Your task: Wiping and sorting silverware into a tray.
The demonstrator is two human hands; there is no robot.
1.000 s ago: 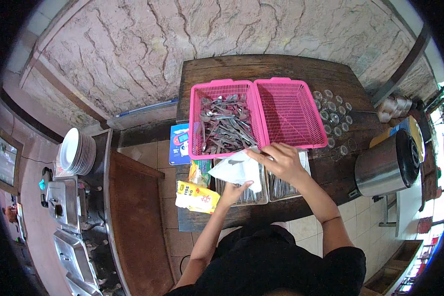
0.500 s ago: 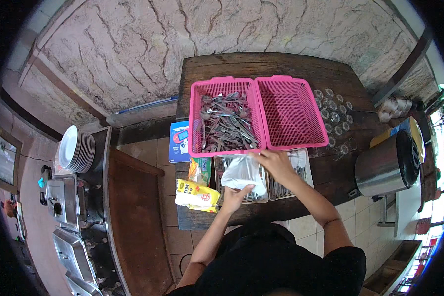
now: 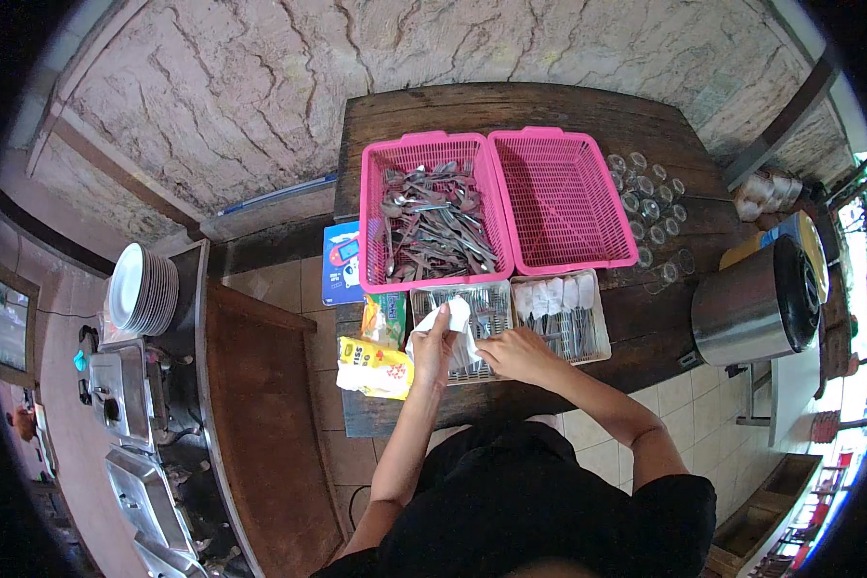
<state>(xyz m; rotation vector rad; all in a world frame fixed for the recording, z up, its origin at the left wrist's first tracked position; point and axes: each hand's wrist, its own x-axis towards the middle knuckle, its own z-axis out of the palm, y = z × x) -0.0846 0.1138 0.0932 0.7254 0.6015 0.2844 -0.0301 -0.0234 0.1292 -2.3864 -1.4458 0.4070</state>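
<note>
My left hand [image 3: 436,349] is closed around a crumpled white tissue [image 3: 456,316], thumb on top, above a cutlery tray [image 3: 499,292] of metal forks and spoons. Just to its right, my right hand [image 3: 518,354] has its fingers pinched together by the tissue's lower end. What those fingers grip is too small to make out. A second light tray [image 3: 599,337] beside it holds cutlery with white-covered upper ends [image 3: 559,294]. Behind the trays, a pink basket [image 3: 368,207] is heaped with loose metal cutlery.
Another pink basket [image 3: 564,197] stands right of the heaped one. Glasses [image 3: 650,207] cluster at the table's right, near a large steel container [image 3: 751,308]. Yellow tissue packs [image 3: 380,369] and a blue box [image 3: 340,275] lie left. Stacked plates [image 3: 144,289] stand on the side counter.
The white tissue, spread between both hands before, is now bunched in my left hand. My right hand has come down and left, uncovering the right tray. The whole view has shifted slightly.
</note>
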